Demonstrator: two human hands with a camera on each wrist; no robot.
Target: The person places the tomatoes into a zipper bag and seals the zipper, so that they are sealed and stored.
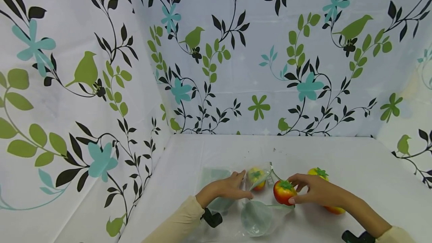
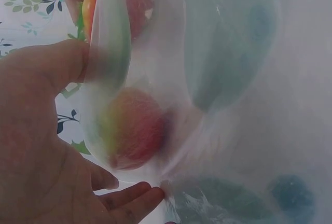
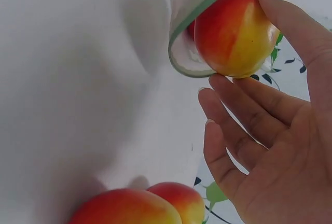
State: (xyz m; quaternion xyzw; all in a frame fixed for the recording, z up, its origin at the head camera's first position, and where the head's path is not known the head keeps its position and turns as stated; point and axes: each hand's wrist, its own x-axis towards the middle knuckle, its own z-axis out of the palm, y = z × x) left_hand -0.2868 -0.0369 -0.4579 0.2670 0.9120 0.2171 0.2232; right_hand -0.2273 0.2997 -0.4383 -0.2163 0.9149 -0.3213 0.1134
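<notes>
Lower centre: I note right hand (image 1: 315, 189) pinching fruit (image 1: 282, 192) at mouth of bag (image 1: 256, 218); left hand (image 1: 227, 188) spread, presumably steadying it.

- Place: screened-off work area; whether home or studio cannot be determined.
- Evidence: bird-and-leaf-print curtains (image 1: 216, 63) on three sides of a white tabletop (image 1: 222, 151).

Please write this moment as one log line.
left hand: touches translucent bag | right hand: holds red-yellow fruit at bag's rim | inside: one fruit | outside: two more fruits
</notes>
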